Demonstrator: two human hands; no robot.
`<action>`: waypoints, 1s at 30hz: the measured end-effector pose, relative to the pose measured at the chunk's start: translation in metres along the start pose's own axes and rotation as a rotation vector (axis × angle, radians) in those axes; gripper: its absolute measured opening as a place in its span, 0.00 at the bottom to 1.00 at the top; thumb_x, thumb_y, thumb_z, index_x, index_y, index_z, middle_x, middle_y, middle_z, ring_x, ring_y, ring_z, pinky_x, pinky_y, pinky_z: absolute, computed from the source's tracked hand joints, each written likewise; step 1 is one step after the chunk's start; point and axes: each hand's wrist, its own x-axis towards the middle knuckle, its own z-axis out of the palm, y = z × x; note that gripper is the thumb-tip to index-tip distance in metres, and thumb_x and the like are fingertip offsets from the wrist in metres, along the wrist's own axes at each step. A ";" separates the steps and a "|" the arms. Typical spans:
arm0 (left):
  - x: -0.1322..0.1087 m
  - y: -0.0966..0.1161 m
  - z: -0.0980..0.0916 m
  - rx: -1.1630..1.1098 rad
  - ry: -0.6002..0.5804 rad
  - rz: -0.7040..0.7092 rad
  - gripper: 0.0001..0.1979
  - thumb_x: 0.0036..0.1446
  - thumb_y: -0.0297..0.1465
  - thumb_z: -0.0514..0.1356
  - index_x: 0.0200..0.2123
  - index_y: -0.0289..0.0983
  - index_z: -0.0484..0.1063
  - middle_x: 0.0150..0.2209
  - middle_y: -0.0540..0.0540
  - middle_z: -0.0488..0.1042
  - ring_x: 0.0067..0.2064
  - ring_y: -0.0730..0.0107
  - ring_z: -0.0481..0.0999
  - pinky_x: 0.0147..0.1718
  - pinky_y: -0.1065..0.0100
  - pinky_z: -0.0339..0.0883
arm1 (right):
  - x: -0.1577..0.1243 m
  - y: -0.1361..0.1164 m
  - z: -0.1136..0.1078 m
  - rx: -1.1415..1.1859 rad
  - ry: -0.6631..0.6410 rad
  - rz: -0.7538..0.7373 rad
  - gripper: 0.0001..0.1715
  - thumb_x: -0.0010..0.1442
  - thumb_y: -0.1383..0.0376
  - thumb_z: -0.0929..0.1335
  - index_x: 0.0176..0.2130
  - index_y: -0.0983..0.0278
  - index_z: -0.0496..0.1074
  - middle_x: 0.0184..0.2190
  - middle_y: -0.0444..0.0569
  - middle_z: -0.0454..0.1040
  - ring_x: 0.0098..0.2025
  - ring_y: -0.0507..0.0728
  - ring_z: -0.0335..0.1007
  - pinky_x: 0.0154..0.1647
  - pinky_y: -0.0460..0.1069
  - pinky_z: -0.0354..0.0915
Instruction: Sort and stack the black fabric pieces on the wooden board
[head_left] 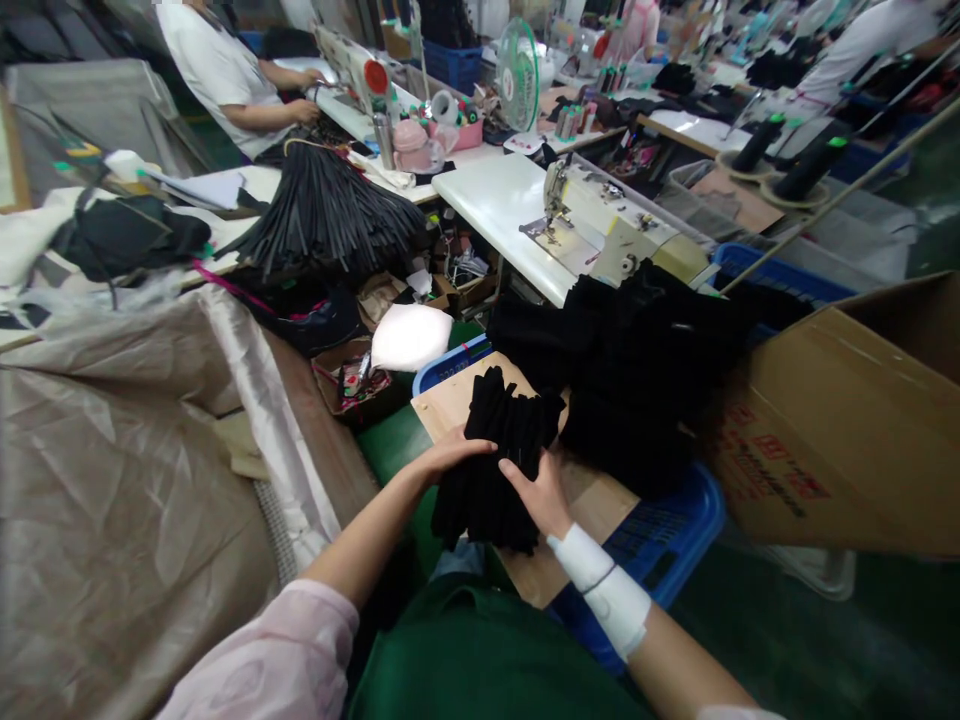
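Observation:
Between my hands is a bundle of black fabric pieces (499,500), stacked in strips. My left hand (456,450) grips its left side, thumb on top and fingers hidden underneath. On the right side my right hand (541,492) clasps the same bundle, its thumb pointing inward; a white wrap covers that wrist. Below the bundle lies a brown cardboard sheet (600,495) over a blue plastic basket (694,520). Larger piles of black fabric (637,370) rest just beyond, on the basket's far side.
A sewing machine (622,225) stands on a white table (495,200) ahead. To the right is an open cardboard box (847,430); to the left, a large beige cloth-lined bin (135,500). A co-worker (232,80) sits at the upper left near hanging black strips (322,210).

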 end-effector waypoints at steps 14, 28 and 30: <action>-0.018 -0.025 0.026 0.577 0.650 0.232 0.24 0.56 0.30 0.61 0.56 0.35 0.66 0.57 0.37 0.68 0.62 0.53 0.65 0.63 0.51 0.56 | 0.018 0.031 -0.035 0.158 -0.019 0.110 0.31 0.53 0.47 0.68 0.50 0.63 0.74 0.51 0.53 0.76 0.55 0.62 0.70 0.59 0.58 0.63; -0.001 -0.016 0.090 0.675 0.363 0.287 0.20 0.56 0.30 0.61 0.52 0.34 0.68 0.47 0.39 0.70 0.46 0.57 0.73 0.51 0.55 0.69 | 0.042 0.019 -0.040 -0.063 0.073 0.187 0.22 0.52 0.50 0.63 0.31 0.64 0.75 0.30 0.50 0.78 0.39 0.61 0.73 0.43 0.53 0.67; 0.001 -0.021 0.077 0.658 0.382 0.205 0.17 0.57 0.31 0.61 0.49 0.34 0.69 0.46 0.39 0.70 0.44 0.58 0.74 0.50 0.55 0.69 | 0.041 0.025 -0.039 0.004 0.039 0.189 0.21 0.53 0.52 0.62 0.32 0.65 0.74 0.31 0.50 0.78 0.38 0.61 0.74 0.40 0.52 0.68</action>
